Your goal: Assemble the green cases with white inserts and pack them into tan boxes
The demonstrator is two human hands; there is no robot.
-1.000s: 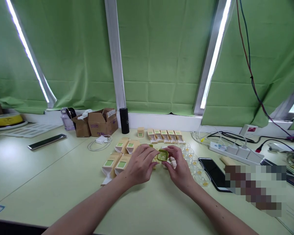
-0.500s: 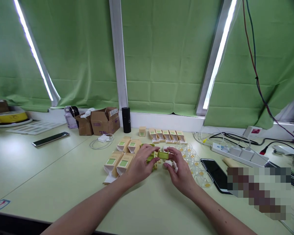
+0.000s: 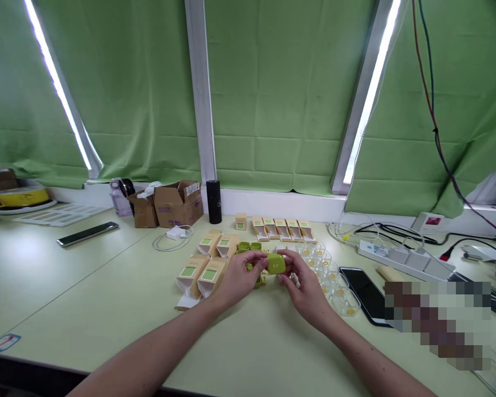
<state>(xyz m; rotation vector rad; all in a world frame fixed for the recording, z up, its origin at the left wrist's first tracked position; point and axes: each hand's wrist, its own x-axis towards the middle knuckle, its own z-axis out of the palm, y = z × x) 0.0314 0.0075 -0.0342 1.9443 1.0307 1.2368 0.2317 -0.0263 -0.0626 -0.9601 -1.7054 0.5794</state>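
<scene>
Between my two hands is a small green case (image 3: 276,264) with rounded corners and pale marks on the face turned to me. My left hand (image 3: 240,275) pinches its left edge between thumb and fingers. The fingers of my right hand (image 3: 305,285) are closed round its right side. Behind my left hand stand several more green cases (image 3: 244,247), partly hidden by the fingers. Several clear plastic cups (image 3: 347,303) with round gold stickers lie just right of my right hand. Small kraft boxes (image 3: 210,275) with green labels stand left of my left hand, some with flaps open.
A row of open kraft boxes (image 3: 281,230) stands at the back. To the right are a black phone (image 3: 366,295) and a white power strip (image 3: 405,259) with cables. Cardboard cartons (image 3: 177,204) and a black cylinder (image 3: 214,202) stand near the wall; another phone (image 3: 87,234) lies left.
The green case has turned so that its marked, rounded face now shows. Both hands stay around it, and my left hand has shifted slightly, uncovering more green cases behind.
</scene>
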